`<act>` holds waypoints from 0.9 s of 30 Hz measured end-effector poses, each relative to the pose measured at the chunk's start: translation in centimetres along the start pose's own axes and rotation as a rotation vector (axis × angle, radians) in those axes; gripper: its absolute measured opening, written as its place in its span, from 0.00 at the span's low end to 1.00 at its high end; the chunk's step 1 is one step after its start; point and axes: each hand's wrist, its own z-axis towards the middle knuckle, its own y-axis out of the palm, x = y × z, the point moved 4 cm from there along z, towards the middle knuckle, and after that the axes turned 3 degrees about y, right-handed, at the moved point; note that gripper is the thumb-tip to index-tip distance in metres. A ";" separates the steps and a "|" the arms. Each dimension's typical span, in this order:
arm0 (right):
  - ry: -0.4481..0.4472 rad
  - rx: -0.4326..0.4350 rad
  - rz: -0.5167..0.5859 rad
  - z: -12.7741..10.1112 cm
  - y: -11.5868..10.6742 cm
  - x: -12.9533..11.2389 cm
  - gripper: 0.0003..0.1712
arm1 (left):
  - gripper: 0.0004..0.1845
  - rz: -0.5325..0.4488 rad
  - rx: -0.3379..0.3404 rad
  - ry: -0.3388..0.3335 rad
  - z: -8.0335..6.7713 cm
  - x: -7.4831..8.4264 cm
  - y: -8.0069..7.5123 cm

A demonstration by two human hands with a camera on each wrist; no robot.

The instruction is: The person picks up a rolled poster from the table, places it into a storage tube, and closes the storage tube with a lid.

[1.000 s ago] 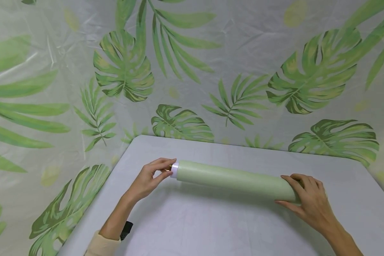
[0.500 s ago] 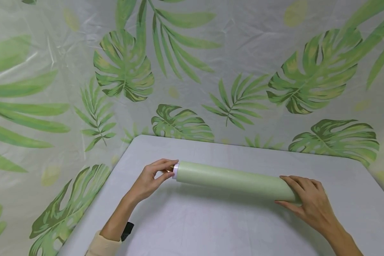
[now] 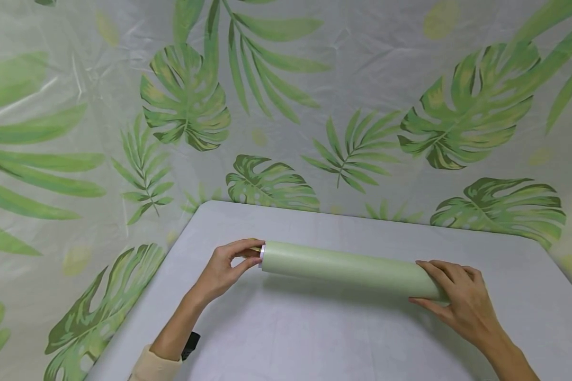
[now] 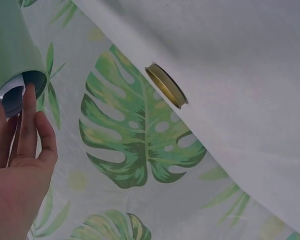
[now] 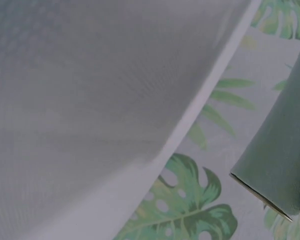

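A pale green cardboard tube [image 3: 348, 267] lies nearly level across the middle of the head view, over the white table. My right hand [image 3: 464, 296] grips its right end, thumb below and fingers over the top. My left hand [image 3: 226, 269] is at the left end, thumb and fingertips pinching a white roll [image 3: 261, 256], apparently paper, of which a narrow band sticks out of the tube. In the left wrist view, the roll [image 4: 12, 89] sits inside the tube's dark mouth, with a finger reaching in beside it. A gold-coloured edge [image 5: 262, 197] rims the tube's other end.
A round gold lid [image 4: 166, 86] shows by the table's edge in the left wrist view. The white table [image 3: 314, 338] has rounded far corners. Behind it hangs a shiny sheet printed with green leaves [image 3: 186, 100].
The white roll has slid further into the tube, so less of it shows. My left hand has moved slightly right with it; my right hand keeps its grip.
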 end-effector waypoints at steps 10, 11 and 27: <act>0.014 0.002 -0.008 -0.1 0.1 -0.1 0.51 | 0.20 0.055 0.082 0.094 0.0 0.3 0.2; 0.021 -0.008 -0.011 -0.2 0.1 -0.1 0.52 | 0.20 0.061 0.085 0.097 0.0 0.3 0.3; 0.002 0.037 -0.003 -0.1 0.0 -0.2 0.51 | 0.21 0.067 0.053 0.078 -0.3 0.2 0.6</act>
